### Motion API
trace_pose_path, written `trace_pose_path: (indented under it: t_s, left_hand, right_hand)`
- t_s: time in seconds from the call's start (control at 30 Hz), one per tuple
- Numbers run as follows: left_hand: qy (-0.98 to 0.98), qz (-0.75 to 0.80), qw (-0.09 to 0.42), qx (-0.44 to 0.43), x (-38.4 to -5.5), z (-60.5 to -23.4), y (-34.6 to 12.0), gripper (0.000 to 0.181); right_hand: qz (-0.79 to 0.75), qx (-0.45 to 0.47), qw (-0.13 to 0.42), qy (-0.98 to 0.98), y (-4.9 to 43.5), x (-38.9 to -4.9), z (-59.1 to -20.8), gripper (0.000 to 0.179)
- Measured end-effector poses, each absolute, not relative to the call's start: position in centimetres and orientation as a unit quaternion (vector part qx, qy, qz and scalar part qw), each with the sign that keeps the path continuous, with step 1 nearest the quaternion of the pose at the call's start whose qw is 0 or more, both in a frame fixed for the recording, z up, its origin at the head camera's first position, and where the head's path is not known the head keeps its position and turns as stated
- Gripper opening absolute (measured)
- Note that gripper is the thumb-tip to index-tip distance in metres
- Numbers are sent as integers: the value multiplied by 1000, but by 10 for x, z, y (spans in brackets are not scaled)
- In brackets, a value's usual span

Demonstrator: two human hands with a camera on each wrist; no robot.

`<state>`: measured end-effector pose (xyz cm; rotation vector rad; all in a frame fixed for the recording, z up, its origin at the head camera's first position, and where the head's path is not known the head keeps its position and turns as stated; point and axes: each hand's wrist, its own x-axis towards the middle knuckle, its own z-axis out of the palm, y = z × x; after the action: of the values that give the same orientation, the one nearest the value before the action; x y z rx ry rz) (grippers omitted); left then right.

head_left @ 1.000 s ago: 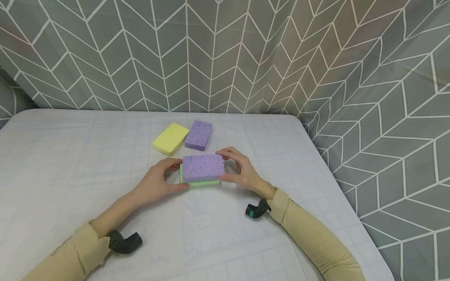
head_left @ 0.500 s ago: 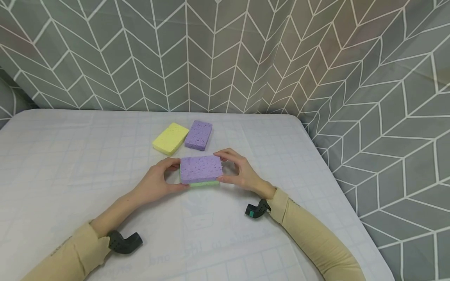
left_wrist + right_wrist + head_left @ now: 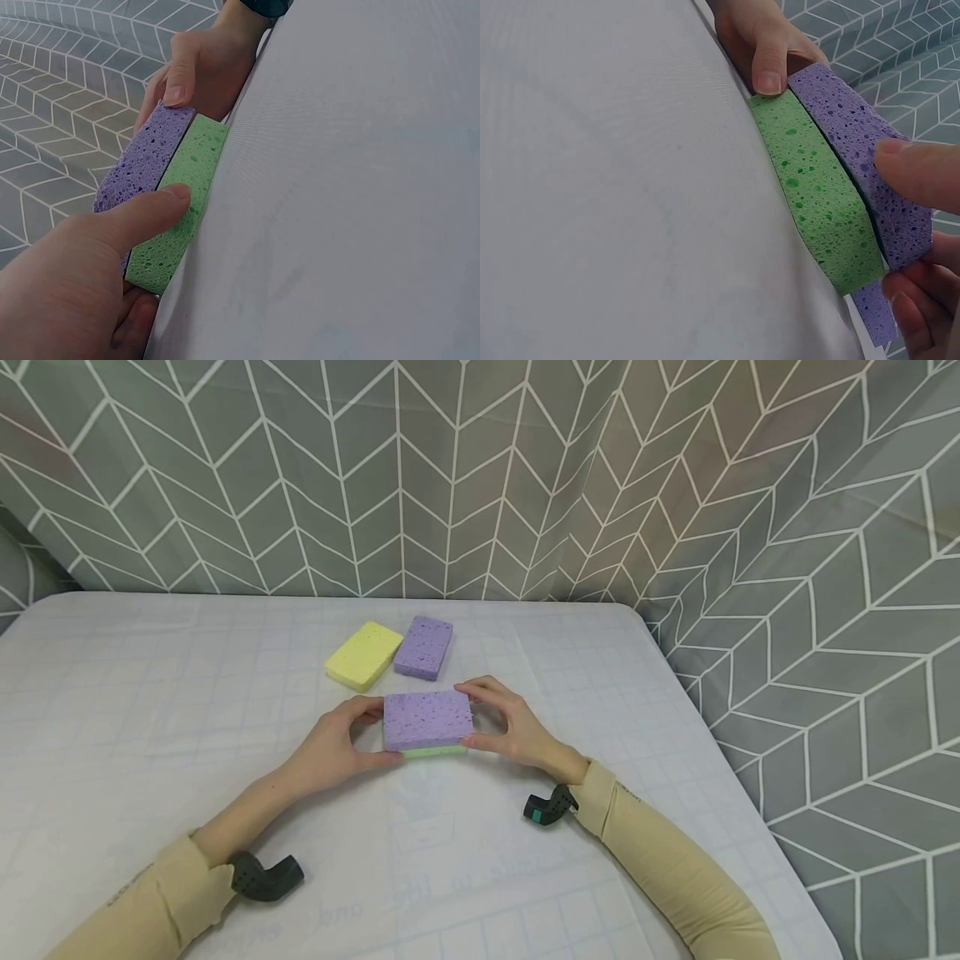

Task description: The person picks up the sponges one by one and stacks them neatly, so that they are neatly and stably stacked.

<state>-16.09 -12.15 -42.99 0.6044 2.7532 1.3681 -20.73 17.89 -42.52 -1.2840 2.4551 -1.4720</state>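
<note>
A purple sponge (image 3: 427, 720) lies flat on top of a green sponge (image 3: 433, 751), and in the head view only the green one's front edge shows. My left hand (image 3: 341, 743) grips the left end of the green sponge (image 3: 176, 217), thumb on its near side and fingers behind. On the other end, my right hand (image 3: 517, 727) pinches the upper purple sponge (image 3: 862, 150) between thumb and fingers. Both wrist views show the two sponges stacked face to face, a thin dark line between them. The green sponge rests on the white-covered table.
Behind the stack lie a yellow sponge (image 3: 364, 656) and another purple sponge (image 3: 423, 648), side by side on the white tablecloth (image 3: 187, 693). A grey curtain (image 3: 450, 485) with a white chevron pattern hangs along the table's back and right edges.
The upper purple sponge has shifted slightly left and toward me with my right hand, now covering more of the green sponge's left edge. My left hand has stayed in place.
</note>
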Motion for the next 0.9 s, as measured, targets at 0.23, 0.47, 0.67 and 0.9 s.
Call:
trace_pose_path:
  t_s: [0.23,0.47,0.67,0.9]
  left_hand:
    - [876,443,11,189,-161,-428,-121,78]
    - [877,442,11,186,-161,-428,-121,78]
    - [875,446,13,188,-161,-429,-121,77]
    - [876,446,15,186,-161,-428,-121,77]
  right_hand:
    - [-460,-405,11,791,178,-207,-424,69]
    - [-449,-399,16,800,178,-208,-425,73]
    - [-450,-402,11,797,178,-208,-424,73]
    - [-454,-396,16,798,178,-208,-424,69]
